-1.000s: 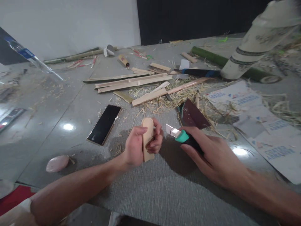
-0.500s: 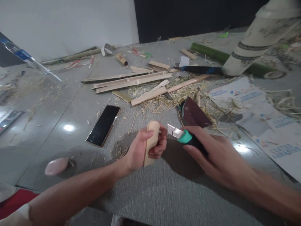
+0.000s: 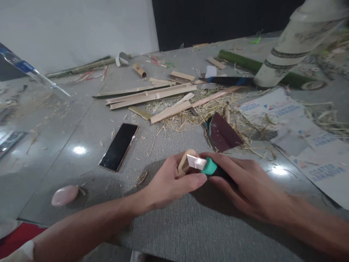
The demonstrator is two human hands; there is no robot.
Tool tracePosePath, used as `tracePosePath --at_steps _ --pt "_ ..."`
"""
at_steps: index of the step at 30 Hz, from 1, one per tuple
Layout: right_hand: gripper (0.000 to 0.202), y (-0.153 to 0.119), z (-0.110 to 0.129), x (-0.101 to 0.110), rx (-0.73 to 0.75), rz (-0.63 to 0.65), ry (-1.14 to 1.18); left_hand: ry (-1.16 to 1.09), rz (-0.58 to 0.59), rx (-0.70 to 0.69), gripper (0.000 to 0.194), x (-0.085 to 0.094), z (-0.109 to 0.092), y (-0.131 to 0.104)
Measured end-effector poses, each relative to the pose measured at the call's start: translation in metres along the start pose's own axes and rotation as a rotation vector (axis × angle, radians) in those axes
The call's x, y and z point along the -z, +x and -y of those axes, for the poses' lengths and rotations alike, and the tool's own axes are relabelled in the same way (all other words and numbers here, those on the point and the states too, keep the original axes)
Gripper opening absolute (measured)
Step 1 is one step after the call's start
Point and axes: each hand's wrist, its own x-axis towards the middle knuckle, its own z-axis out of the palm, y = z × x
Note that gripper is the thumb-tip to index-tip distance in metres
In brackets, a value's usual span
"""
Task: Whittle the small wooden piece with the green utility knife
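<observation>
1. Left hand, as I read the head view, is closed around a small rounded wood piece, propped at a slant near the middle of the grey mat; my guess is the tilt offers its edge to the blade.
2. Right hand is wrapped around the dark grip of a utility knife with a teal collar. Its short blade lies flat against the wood piece, touching it, just above the left fingertips.
3. Both hands meet over the mat, which I judge is there to spare the counter from the blade.
4. Just left of the mat lies a dark phone, and nearer to me a pale pink stone, both well apart from the knife.
5. Farther off sit bamboo strips among straw-like shavings; a maroon sandpaper sheet lies just beyond the hands.
6. Far right, a pale patterned bottle leans across a green bamboo stalk; I cannot tell what it holds. Printed papers lie to the right.
</observation>
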Motion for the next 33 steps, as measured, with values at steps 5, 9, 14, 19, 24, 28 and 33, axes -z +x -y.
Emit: tracePosePath --at_steps 5,9,14,19,24,28,33 --pt "0.028 0.002 0.002 -0.001 0.028 -0.007 -0.025 0.007 -0.008 0.048 0.039 -0.002 -0.001 0.000" --pt "0.029 0.002 0.002 -0.003 0.036 0.000 -0.010 0.033 -0.036 0.045 0.040 -0.003 0.000 -0.001" --pt "0.030 0.000 0.001 -0.003 0.034 0.000 -0.011 0.054 -0.052 0.070 0.036 -0.004 0.001 -0.002" --pt "0.030 -0.001 0.002 -0.004 0.052 -0.016 -0.058 0.065 -0.044 0.058 0.040 -0.002 0.005 -0.005" --pt "0.030 -0.001 0.001 -0.005 0.064 -0.034 -0.101 0.079 -0.075 0.103 0.040 -0.004 0.011 -0.009" --pt "0.027 -0.002 0.005 -0.007 0.027 -0.089 -0.166 0.086 -0.146 0.084 0.045 -0.010 0.012 -0.013" --pt "0.023 -0.002 0.006 -0.007 -0.041 -0.109 -0.173 0.126 -0.134 0.023 0.056 -0.014 0.006 -0.014"
